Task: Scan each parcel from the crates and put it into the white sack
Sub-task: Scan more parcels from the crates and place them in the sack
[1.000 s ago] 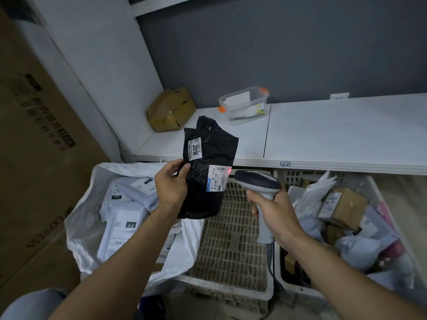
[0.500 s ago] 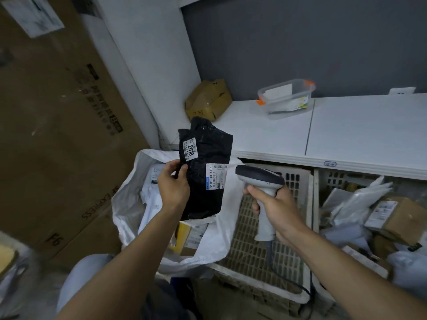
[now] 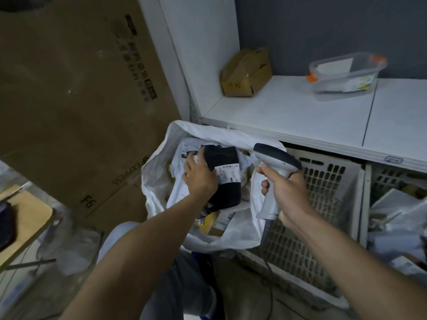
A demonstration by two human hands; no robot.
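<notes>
My left hand [image 3: 199,176] grips a black parcel [image 3: 225,179] with a white label, holding it down inside the mouth of the white sack [image 3: 159,162]. Several white parcels lie in the sack under it. My right hand [image 3: 285,192] holds a grey barcode scanner [image 3: 273,172] by its handle, just right of the sack, with its head pointing left over the sack's rim. A white crate [image 3: 328,195] behind the scanner shows only its mesh bottom. At the right edge a second crate [image 3: 392,218] holds several parcels.
A white shelf [image 3: 300,114] runs above the crates, carrying a crumpled brown box [image 3: 246,73] and a clear plastic tub [image 3: 345,75]. A tall cardboard carton [image 3: 69,100] stands to the left of the sack. A wooden surface [image 3: 25,218] shows at far left.
My left hand has lowered the black parcel from in front of the scanner down into the sack. The view has swung left; the scanner hand stays about where it was.
</notes>
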